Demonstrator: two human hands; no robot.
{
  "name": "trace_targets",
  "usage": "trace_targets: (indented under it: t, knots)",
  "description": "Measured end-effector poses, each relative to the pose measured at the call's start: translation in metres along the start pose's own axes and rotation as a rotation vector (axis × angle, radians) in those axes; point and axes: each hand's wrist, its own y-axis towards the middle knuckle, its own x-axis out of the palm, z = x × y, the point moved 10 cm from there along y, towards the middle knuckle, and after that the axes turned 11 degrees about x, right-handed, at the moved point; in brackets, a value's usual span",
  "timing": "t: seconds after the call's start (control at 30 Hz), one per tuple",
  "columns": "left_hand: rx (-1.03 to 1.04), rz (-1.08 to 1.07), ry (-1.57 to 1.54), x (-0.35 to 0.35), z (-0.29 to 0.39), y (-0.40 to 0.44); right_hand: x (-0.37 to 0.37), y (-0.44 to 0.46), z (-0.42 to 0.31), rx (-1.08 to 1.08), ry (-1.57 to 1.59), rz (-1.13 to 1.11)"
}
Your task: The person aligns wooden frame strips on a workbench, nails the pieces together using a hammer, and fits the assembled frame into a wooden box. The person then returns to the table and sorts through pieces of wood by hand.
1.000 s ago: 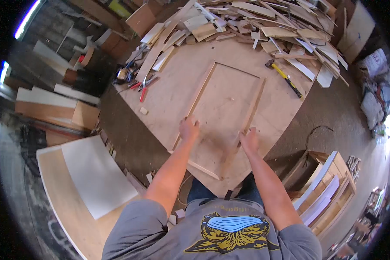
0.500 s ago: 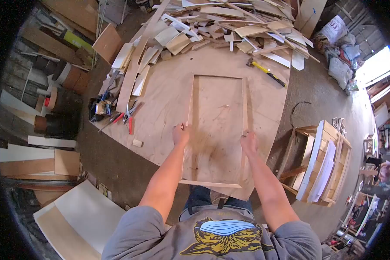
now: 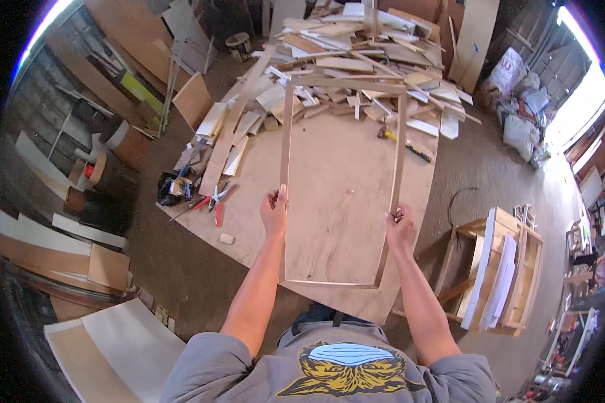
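Note:
A rectangular wooden frame made of thin strips is held up and tilted above the plywood tabletop. Its far end overlaps the scrap pile in my view, and its near end is toward my body. My left hand is closed around the left strip, thumb along the wood. On the opposite side my right hand grips the right strip with bent fingers. Through the frame's opening I see bare plywood and part of the scrap. A yellow-and-black hammer lies on the table behind the right strip.
Scrap wood is heaped at the table's far end. Red-handled pliers and a small wood block lie at the left. On the floor at right stands a wooden structure. Boards lean at lower left.
The wooden frame has been raised off the tabletop, its far end lifted and tilted up. Both hands have risen with it, still on the side strips. My view has tipped up slightly.

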Motion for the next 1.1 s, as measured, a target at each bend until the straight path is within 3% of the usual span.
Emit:
trace_targets:
  t: [0.13,0.23,0.33,0.73,1.1]
  knots:
    - [0.178,0.013,-0.091,0.006,0.090,-0.006,-0.045,-0.010,-0.042,-0.150,0.128,0.099]
    - [0.252,0.014,-0.143,0.007,0.119,-0.013,-0.064,-0.016,-0.053,-0.209,0.287,0.098]
    - [0.272,-0.002,-0.172,0.000,0.131,-0.025,-0.072,-0.025,-0.054,-0.233,0.425,0.075]
    - [0.541,-0.088,-0.456,-0.026,0.197,-0.026,-0.076,-0.068,-0.063,-0.276,0.416,0.162]
    - [0.573,-0.212,-0.601,-0.051,0.215,-0.009,-0.040,-0.084,-0.082,-0.323,0.362,0.276]
